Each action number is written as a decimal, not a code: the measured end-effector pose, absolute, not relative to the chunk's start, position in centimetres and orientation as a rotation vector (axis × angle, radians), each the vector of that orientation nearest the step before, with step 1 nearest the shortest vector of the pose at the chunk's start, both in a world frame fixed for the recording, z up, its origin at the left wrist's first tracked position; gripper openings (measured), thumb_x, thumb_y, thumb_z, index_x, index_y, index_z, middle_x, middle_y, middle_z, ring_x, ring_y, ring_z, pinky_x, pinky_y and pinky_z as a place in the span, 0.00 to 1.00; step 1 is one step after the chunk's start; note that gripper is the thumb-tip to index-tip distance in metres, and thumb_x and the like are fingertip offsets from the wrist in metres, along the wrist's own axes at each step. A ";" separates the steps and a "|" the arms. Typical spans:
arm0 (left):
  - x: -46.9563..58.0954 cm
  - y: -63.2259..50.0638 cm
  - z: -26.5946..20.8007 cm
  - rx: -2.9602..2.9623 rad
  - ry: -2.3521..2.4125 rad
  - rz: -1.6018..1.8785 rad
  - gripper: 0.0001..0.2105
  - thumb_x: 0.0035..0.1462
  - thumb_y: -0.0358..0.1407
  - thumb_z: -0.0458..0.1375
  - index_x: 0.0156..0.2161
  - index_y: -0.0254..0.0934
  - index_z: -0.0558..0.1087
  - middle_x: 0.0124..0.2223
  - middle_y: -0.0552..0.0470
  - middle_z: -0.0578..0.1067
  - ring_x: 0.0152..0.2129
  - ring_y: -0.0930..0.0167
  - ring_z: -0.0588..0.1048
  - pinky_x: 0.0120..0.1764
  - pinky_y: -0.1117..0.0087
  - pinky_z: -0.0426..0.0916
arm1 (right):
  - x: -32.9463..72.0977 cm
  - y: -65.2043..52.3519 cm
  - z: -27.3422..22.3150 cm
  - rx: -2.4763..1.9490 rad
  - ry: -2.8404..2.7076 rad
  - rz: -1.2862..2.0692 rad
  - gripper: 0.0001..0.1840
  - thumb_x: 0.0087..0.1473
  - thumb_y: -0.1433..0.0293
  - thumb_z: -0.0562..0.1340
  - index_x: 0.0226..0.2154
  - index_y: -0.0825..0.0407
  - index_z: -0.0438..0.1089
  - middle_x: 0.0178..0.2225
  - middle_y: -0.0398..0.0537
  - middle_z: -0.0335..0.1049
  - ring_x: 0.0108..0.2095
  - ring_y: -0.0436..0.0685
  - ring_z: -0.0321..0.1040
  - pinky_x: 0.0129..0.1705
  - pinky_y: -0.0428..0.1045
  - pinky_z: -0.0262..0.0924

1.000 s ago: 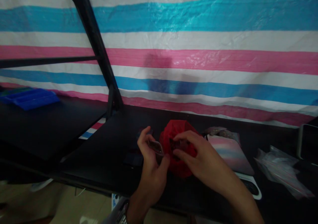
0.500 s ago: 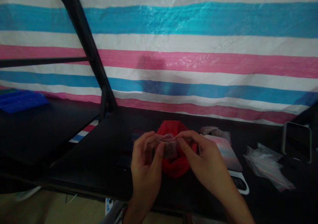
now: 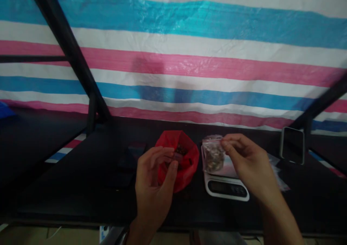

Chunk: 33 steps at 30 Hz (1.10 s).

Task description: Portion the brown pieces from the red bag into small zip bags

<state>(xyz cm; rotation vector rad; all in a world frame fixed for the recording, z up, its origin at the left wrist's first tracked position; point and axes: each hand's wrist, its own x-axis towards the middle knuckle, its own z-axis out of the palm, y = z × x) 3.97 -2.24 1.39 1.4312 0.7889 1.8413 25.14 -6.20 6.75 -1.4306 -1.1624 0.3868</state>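
Observation:
My right hand [image 3: 246, 161] pinches the top corner of a small clear zip bag [image 3: 214, 156] filled with small shiny pieces too blurred to name. The bag hangs over the left part of a white digital scale [image 3: 227, 192] with a pale, shiny top. My left hand [image 3: 155, 183] is at the near left side of a red plastic bag [image 3: 189, 165], its fingers curved and the thumb apart from them. Small dark pieces [image 3: 181, 149] show inside the red bag's open mouth. A pale patch by the left fingertips is too dim to identify.
Clear plastic bags [image 3: 280, 178] lie right of the scale, partly behind my right arm. A phone [image 3: 292, 145] leans at the back right. A dark flat object [image 3: 135, 151] is left of the red bag. Black frame bars [image 3: 73, 56] rise before the striped sheet [image 3: 189, 67].
My hands, together before at a clear bag over the red bag, are now apart. The right has moved over the scale with a filled zip bag. The view has shifted right.

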 end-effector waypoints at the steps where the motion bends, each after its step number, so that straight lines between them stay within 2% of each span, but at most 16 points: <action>1: 4.0 -2.3 1.3 1.460 0.808 1.837 0.14 0.62 0.29 0.67 0.50 0.42 0.74 0.44 0.53 0.83 0.40 0.72 0.84 0.44 0.73 0.80 | 26.6 -6.3 6.3 -1.468 -1.124 0.375 0.18 0.54 0.52 0.70 0.35 0.49 0.76 0.29 0.48 0.80 0.33 0.59 0.78 0.37 0.52 0.71; 8: 3.8 -2.4 0.9 1.547 0.996 1.830 0.09 0.60 0.30 0.66 0.45 0.42 0.77 0.38 0.57 0.80 0.31 0.75 0.82 0.38 0.76 0.79 | 31.4 -5.7 1.7 -1.814 -1.105 0.181 0.19 0.52 0.52 0.64 0.32 0.49 0.79 0.32 0.54 0.83 0.33 0.65 0.79 0.40 0.58 0.71; 12: 4.0 -2.4 0.6 1.592 1.070 1.809 0.05 0.60 0.33 0.66 0.42 0.42 0.78 0.39 0.55 0.81 0.32 0.73 0.82 0.38 0.73 0.81 | 32.0 -5.2 0.5 -1.844 -1.096 0.109 0.19 0.53 0.53 0.64 0.34 0.49 0.82 0.39 0.57 0.85 0.41 0.68 0.79 0.50 0.62 0.69; 15: 4.0 -2.5 0.4 1.662 1.030 1.811 0.06 0.60 0.31 0.66 0.42 0.43 0.78 0.38 0.56 0.81 0.31 0.73 0.81 0.38 0.74 0.81 | 32.5 -5.3 0.4 -1.828 -1.081 0.083 0.22 0.56 0.51 0.62 0.37 0.50 0.83 0.41 0.58 0.85 0.46 0.69 0.79 0.53 0.63 0.69; 18: 3.8 -2.6 0.2 1.723 1.003 1.817 0.08 0.60 0.31 0.66 0.44 0.45 0.78 0.37 0.58 0.80 0.32 0.74 0.81 0.38 0.77 0.80 | 33.0 -5.5 0.6 -1.805 -1.046 0.072 0.26 0.59 0.49 0.60 0.40 0.51 0.83 0.42 0.59 0.85 0.46 0.69 0.79 0.52 0.62 0.70; 23: 3.4 -2.9 -0.2 1.819 1.051 1.814 0.06 0.62 0.33 0.66 0.44 0.44 0.78 0.38 0.57 0.80 0.32 0.73 0.81 0.37 0.75 0.80 | 33.3 -5.9 1.1 -1.782 -0.963 0.044 0.28 0.61 0.50 0.57 0.42 0.53 0.83 0.42 0.61 0.84 0.44 0.68 0.80 0.51 0.61 0.70; 28: 3.0 -3.3 -0.6 1.880 1.115 1.758 0.06 0.62 0.33 0.65 0.44 0.45 0.78 0.39 0.55 0.80 0.35 0.70 0.82 0.39 0.71 0.80 | 33.0 -6.0 2.1 -1.713 -0.877 0.065 0.28 0.60 0.48 0.60 0.41 0.54 0.83 0.40 0.60 0.84 0.41 0.67 0.79 0.46 0.59 0.71; 33: 2.8 -3.1 -0.4 1.819 1.137 1.731 0.04 0.61 0.35 0.65 0.41 0.44 0.77 0.35 0.53 0.79 0.31 0.68 0.80 0.34 0.67 0.79 | 32.8 -5.8 2.7 -1.681 -0.877 0.095 0.28 0.59 0.49 0.60 0.41 0.55 0.82 0.39 0.59 0.84 0.40 0.66 0.79 0.45 0.57 0.70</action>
